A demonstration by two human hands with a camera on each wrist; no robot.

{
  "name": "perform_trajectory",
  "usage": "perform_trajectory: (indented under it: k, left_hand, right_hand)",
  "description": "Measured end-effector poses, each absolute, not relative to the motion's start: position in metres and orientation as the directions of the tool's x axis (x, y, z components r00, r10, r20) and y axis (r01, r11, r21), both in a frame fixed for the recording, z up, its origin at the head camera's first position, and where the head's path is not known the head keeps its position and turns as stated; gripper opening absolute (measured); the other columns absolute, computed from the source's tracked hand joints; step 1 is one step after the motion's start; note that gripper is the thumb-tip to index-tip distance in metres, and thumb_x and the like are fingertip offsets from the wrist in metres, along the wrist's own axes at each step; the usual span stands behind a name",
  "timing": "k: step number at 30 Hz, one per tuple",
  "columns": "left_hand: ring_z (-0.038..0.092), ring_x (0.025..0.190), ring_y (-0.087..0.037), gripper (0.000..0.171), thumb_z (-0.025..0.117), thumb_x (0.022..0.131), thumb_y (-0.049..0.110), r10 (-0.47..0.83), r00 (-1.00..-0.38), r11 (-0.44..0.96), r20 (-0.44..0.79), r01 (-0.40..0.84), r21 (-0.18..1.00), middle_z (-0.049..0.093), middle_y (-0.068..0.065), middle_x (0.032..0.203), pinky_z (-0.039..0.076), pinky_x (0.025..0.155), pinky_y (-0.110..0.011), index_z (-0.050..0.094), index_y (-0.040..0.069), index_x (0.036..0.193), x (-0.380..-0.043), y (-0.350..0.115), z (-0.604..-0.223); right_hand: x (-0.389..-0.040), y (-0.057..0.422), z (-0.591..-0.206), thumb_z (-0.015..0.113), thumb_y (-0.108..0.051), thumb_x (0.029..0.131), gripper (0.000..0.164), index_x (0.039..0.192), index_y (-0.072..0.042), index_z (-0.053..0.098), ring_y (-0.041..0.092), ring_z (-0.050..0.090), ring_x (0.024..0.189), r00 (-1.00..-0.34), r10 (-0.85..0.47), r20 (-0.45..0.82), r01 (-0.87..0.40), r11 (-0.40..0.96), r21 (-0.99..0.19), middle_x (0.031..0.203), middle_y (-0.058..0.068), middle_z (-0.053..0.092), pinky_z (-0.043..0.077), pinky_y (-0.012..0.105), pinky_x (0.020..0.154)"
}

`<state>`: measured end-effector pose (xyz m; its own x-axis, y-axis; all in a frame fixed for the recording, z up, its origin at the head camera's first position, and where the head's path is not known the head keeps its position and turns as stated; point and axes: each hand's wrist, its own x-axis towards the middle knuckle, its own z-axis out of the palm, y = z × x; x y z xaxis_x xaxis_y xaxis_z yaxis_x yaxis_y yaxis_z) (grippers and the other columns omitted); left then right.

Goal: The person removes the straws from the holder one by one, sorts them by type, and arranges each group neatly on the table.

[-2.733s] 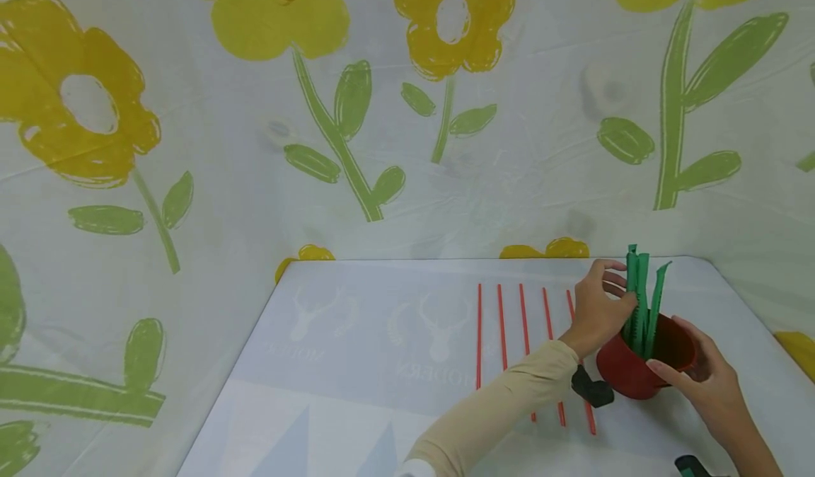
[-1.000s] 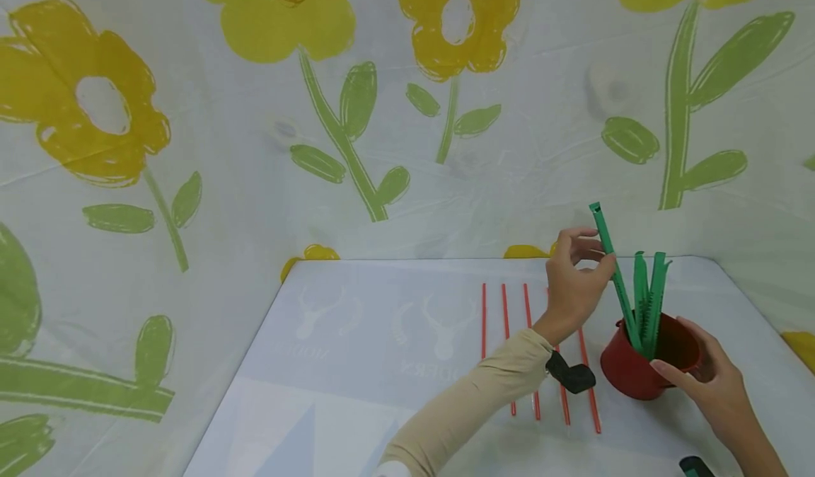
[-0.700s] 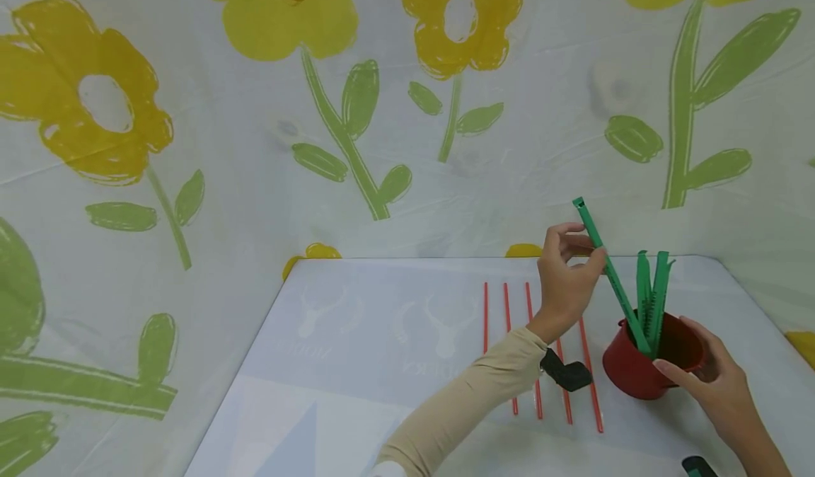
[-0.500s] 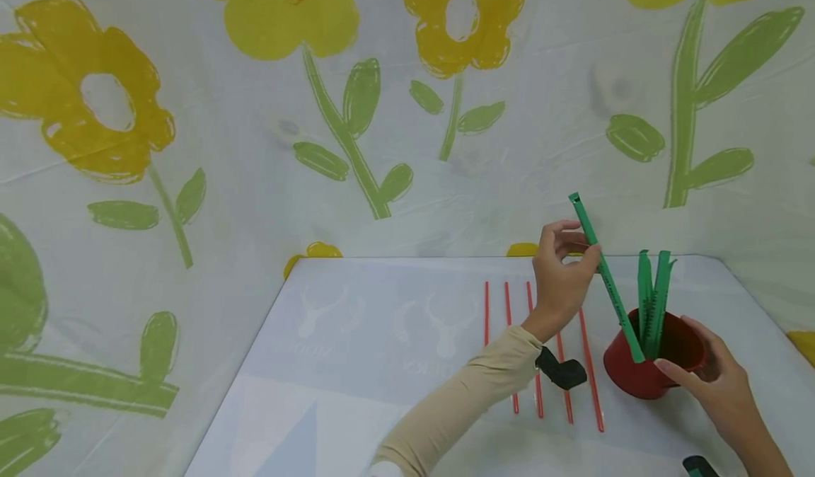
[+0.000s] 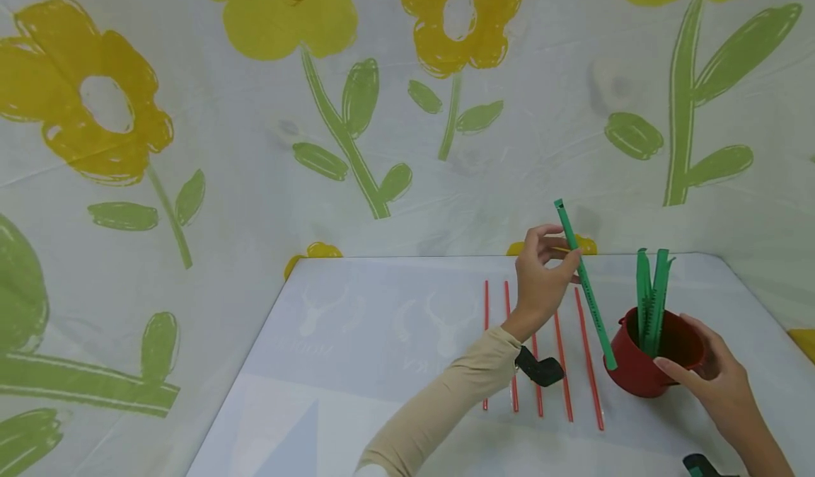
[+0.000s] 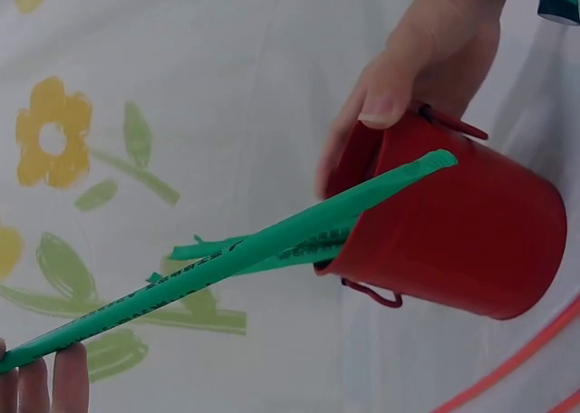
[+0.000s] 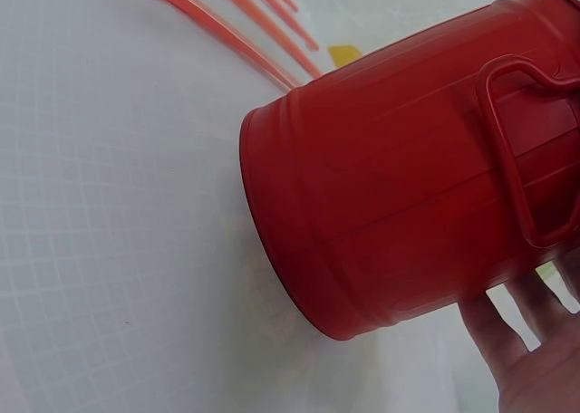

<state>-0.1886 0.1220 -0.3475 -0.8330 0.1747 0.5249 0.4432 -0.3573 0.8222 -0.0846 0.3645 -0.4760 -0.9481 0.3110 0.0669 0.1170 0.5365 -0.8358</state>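
My left hand (image 5: 542,279), in a beige sleeve, pinches a long green wrapped straw (image 5: 588,293) with dark print, between thumb and fingers. The straw slants, and its lower end overlaps the left wall of a red metal bucket (image 5: 639,378) in the head view. Several more green wrapped straws (image 5: 652,300) stand in the bucket, their lower ends hidden inside it. My right hand (image 5: 716,378) grips the bucket's right side, thumb near the rim. Seen from the right wrist, the bucket (image 7: 408,177) shows a loop handle, with fingers (image 7: 494,336) against its wall.
Several thin red sticks (image 5: 588,364) lie side by side on the white table (image 5: 356,364), left of the bucket and partly behind my left arm. A black wrist device (image 5: 540,367) hangs at my left wrist. Behind the table hangs a flower-printed cloth (image 5: 509,194).
My left hand has drawn one green wrapped straw up out of the bucket and carried it left, its lower end coming over the rim. My right hand has stayed on the bucket.
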Motion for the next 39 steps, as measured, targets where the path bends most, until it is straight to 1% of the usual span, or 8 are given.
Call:
perform_trajectory:
  k: [3, 10, 16, 18, 21, 28, 32, 39]
  left_hand:
    - [0.062, 0.081, -0.021, 0.035, 0.057, 0.087, -0.008, 0.174, -0.843, -0.359, 0.508, 0.426, 0.83, 0.056, -0.028, 0.104, 0.058, 0.058, -0.037, 0.046, -0.004, 0.12, -0.19, 0.119, -0.35]
    - [0.059, 0.083, -0.041, 0.037, 0.056, 0.086, -0.01, 0.192, -0.847, -0.368, 0.496, 0.406, 0.837, 0.053, -0.033, 0.105, 0.057, 0.056, -0.046, 0.044, -0.008, 0.121, -0.191, 0.112, -0.352]
    - [0.059, 0.081, -0.042, 0.036, 0.057, 0.086, -0.011, 0.18, -0.855, -0.343, 0.487, 0.41, 0.845, 0.053, -0.034, 0.104, 0.055, 0.055, -0.052, 0.046, -0.007, 0.12, -0.192, 0.104, -0.355]
    - [0.058, 0.082, -0.046, 0.036, 0.056, 0.087, -0.01, 0.182, -0.852, -0.34, 0.491, 0.414, 0.845, 0.053, -0.034, 0.105, 0.054, 0.055, -0.055, 0.045, -0.007, 0.121, -0.193, 0.101, -0.356]
    - [0.056, 0.084, -0.049, 0.036, 0.056, 0.087, -0.01, 0.187, -0.852, -0.334, 0.489, 0.413, 0.847, 0.053, -0.034, 0.106, 0.054, 0.055, -0.053, 0.045, -0.007, 0.121, -0.195, 0.097, -0.357]
    - [0.06, 0.079, -0.036, 0.036, 0.057, 0.086, -0.01, 0.183, -0.867, -0.312, 0.464, 0.396, 0.864, 0.054, -0.033, 0.105, 0.055, 0.054, -0.052, 0.047, -0.007, 0.121, -0.199, 0.087, -0.36]
    - [0.06, 0.077, -0.036, 0.036, 0.058, 0.086, -0.009, 0.184, -0.874, -0.293, 0.45, 0.389, 0.874, 0.055, -0.032, 0.104, 0.055, 0.052, -0.051, 0.047, -0.007, 0.121, -0.201, 0.081, -0.363]
    - [0.059, 0.073, -0.022, 0.035, 0.06, 0.086, -0.008, 0.168, -0.887, -0.249, 0.429, 0.383, 0.89, 0.057, -0.03, 0.103, 0.055, 0.052, -0.051, 0.05, -0.007, 0.119, -0.2, 0.074, -0.364]
  right_hand:
    - [-0.085, 0.365, -0.475, 0.07, -0.028, 0.086, 0.086, 0.151, -0.034, 0.014, 0.024, 0.033, 0.119, -0.95, 0.308, 0.06, 0.121, 0.536, -0.835, 0.149, 0.015, 0.026, 0.045, 0.006, 0.061]
    - [-0.084, 0.364, -0.475, 0.07, -0.028, 0.086, 0.086, 0.151, -0.035, 0.014, 0.027, 0.031, 0.125, -0.95, 0.305, 0.068, 0.114, 0.539, -0.835, 0.151, 0.012, 0.025, 0.045, 0.004, 0.062]
    - [-0.085, 0.365, -0.475, 0.07, -0.029, 0.086, 0.086, 0.151, -0.035, 0.013, 0.026, 0.031, 0.123, -0.95, 0.306, 0.058, 0.122, 0.538, -0.834, 0.15, 0.015, 0.025, 0.045, 0.004, 0.061]
    - [-0.086, 0.365, -0.475, 0.07, -0.03, 0.086, 0.086, 0.151, -0.035, 0.013, 0.027, 0.031, 0.122, -0.95, 0.309, 0.057, 0.125, 0.538, -0.834, 0.15, 0.016, 0.025, 0.044, 0.004, 0.061]
    - [-0.086, 0.364, -0.476, 0.07, -0.03, 0.086, 0.087, 0.151, -0.035, 0.013, 0.031, 0.029, 0.123, -0.948, 0.314, 0.06, 0.127, 0.542, -0.831, 0.151, 0.017, 0.024, 0.045, 0.005, 0.061]
    - [-0.086, 0.364, -0.479, 0.07, -0.032, 0.085, 0.087, 0.151, -0.037, 0.013, 0.03, 0.03, 0.122, -0.947, 0.315, 0.068, 0.125, 0.551, -0.825, 0.151, 0.014, 0.024, 0.046, 0.006, 0.061]
    - [-0.086, 0.364, -0.479, 0.07, -0.031, 0.085, 0.087, 0.151, -0.036, 0.013, 0.029, 0.031, 0.122, -0.947, 0.313, 0.074, 0.119, 0.554, -0.824, 0.151, 0.013, 0.025, 0.046, 0.006, 0.061]
    - [-0.086, 0.363, -0.477, 0.07, -0.03, 0.086, 0.087, 0.151, -0.035, 0.013, 0.032, 0.029, 0.123, -0.945, 0.321, 0.067, 0.127, 0.545, -0.829, 0.151, 0.015, 0.024, 0.044, 0.004, 0.061]
